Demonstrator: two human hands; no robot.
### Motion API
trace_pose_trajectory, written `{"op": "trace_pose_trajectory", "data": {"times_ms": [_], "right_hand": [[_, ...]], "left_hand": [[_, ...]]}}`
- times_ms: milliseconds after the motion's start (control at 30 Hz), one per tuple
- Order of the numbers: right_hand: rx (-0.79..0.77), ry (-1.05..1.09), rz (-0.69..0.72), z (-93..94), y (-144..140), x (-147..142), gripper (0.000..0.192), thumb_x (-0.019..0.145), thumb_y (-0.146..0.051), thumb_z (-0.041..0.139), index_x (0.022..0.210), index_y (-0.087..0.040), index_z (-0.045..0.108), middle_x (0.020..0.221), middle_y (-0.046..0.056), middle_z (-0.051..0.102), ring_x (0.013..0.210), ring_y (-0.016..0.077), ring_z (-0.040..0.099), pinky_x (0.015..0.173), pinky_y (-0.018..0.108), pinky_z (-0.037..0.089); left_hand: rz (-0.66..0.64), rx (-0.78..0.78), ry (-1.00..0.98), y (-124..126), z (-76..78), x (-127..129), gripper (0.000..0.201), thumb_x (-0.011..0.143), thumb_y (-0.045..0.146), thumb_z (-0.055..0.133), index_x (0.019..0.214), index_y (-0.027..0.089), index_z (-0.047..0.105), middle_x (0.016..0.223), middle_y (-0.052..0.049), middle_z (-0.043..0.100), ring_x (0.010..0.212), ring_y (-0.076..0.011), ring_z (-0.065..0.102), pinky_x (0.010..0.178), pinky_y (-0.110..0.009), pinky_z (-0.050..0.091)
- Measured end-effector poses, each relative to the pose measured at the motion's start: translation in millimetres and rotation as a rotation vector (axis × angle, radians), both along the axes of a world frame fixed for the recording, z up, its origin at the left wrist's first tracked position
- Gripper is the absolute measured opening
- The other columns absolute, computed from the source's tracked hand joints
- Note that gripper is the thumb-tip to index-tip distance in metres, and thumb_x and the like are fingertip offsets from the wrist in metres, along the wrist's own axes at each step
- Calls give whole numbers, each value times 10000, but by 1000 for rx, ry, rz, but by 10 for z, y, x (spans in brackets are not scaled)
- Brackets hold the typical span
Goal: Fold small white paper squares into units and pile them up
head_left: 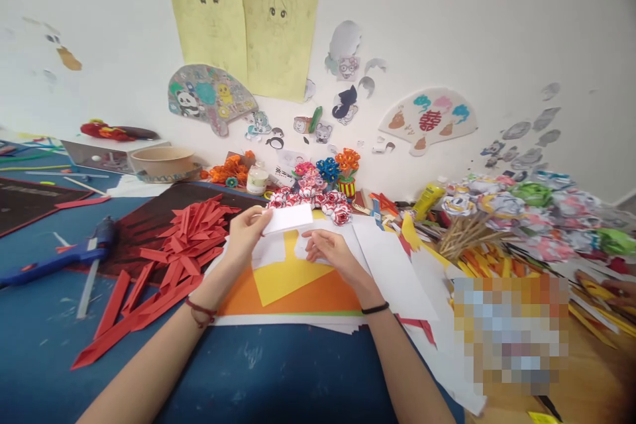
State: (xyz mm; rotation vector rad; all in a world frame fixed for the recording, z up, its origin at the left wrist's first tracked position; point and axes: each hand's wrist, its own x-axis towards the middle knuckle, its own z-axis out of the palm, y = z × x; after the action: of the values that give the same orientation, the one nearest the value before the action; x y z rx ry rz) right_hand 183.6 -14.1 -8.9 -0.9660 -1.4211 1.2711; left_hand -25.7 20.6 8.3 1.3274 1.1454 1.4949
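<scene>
My left hand (246, 232) pinches a small white folded paper piece (288, 218) and holds it lifted above the table. My right hand (332, 253) rests with fingers spread on white paper scraps (307, 246) lying on yellow paper (283, 275) and an orange sheet (318, 297). A red cord is on my left wrist and a black band on my right wrist.
A pile of folded red paper strips (183, 245) lies to the left on a blue table (258, 371). A blue glue gun (59, 258) is at far left. Paper flowers (318, 195), a bowl (161, 162), a jar (257, 180) and paper roses (536, 212) line the back and right.
</scene>
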Motion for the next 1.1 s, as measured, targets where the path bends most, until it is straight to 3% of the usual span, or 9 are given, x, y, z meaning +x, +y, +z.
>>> {"op": "trace_pose_trajectory", "data": {"times_ms": [167, 267, 367, 467, 533, 667, 833, 1100], "right_hand": [[-16, 85, -75, -47, 30, -45, 411, 733, -538, 629, 780, -130, 641, 742, 76, 677, 593, 153, 633, 612, 290, 509], [9, 79, -201, -49, 47, -14, 370, 695, -488, 691, 737, -123, 650, 655, 64, 674, 534, 143, 607, 566, 270, 490], [18, 24, -259, -49, 51, 16, 367, 700, -470, 691, 614, -118, 632, 536, 45, 630, 463, 121, 556, 505, 241, 442], [19, 8, -267, -61, 47, 24, 370, 692, -469, 695, 568, -133, 603, 488, 14, 587, 425, 106, 508, 468, 231, 402], [31, 8, -254, -64, 42, 25, 362, 684, -472, 700, 576, -144, 589, 488, -5, 568, 414, 99, 481, 449, 227, 378], [62, -24, -195, -21, 24, 49, 345, 705, -473, 683, 626, -150, 592, 479, -29, 531, 426, 94, 463, 458, 222, 361], [74, -101, -132, 62, -10, 93, 379, 666, -509, 703, 696, -136, 641, 500, -14, 554, 455, 106, 483, 475, 229, 375], [51, -96, 39, 112, -80, 41, 376, 631, -504, 732, 661, -142, 631, 526, -12, 546, 483, 113, 494, 475, 231, 382]], "left_hand": [[-160, 69, 215, -92, -47, 98, 220, 774, 407, 570, 789, 191, 605, 520, 46, 511, 471, -104, 483, 489, -213, 359], [-143, 170, 445, -142, -24, 104, 207, 785, 387, 567, 866, 202, 610, 739, -9, 643, 600, -143, 574, 583, -249, 420], [-78, 377, 671, -218, 7, 151, 303, 788, 386, 583, 1045, 225, 586, 1046, -56, 641, 891, -206, 590, 798, -315, 422], [-145, 488, 826, -293, -2, 233, 418, 780, 423, 602, 1146, 230, 545, 1152, -81, 607, 1060, -253, 531, 911, -368, 362], [-194, 479, 894, -320, -32, 273, 440, 787, 417, 599, 1180, 230, 529, 1137, -87, 619, 1040, -261, 545, 911, -385, 352], [-294, 369, 789, -298, -71, 271, 406, 850, 368, 525, 1235, 243, 489, 1062, -60, 656, 912, -207, 599, 847, -343, 397], [-454, 280, 534, -213, -36, 189, 401, 854, 370, 522, 1230, 233, 502, 1102, -60, 652, 923, -181, 610, 746, -270, 443], [-533, 264, 505, -279, 48, 188, 432, 792, 386, 608, 1193, 238, 552, 1100, -52, 648, 916, -172, 599, 821, -278, 442]]}}
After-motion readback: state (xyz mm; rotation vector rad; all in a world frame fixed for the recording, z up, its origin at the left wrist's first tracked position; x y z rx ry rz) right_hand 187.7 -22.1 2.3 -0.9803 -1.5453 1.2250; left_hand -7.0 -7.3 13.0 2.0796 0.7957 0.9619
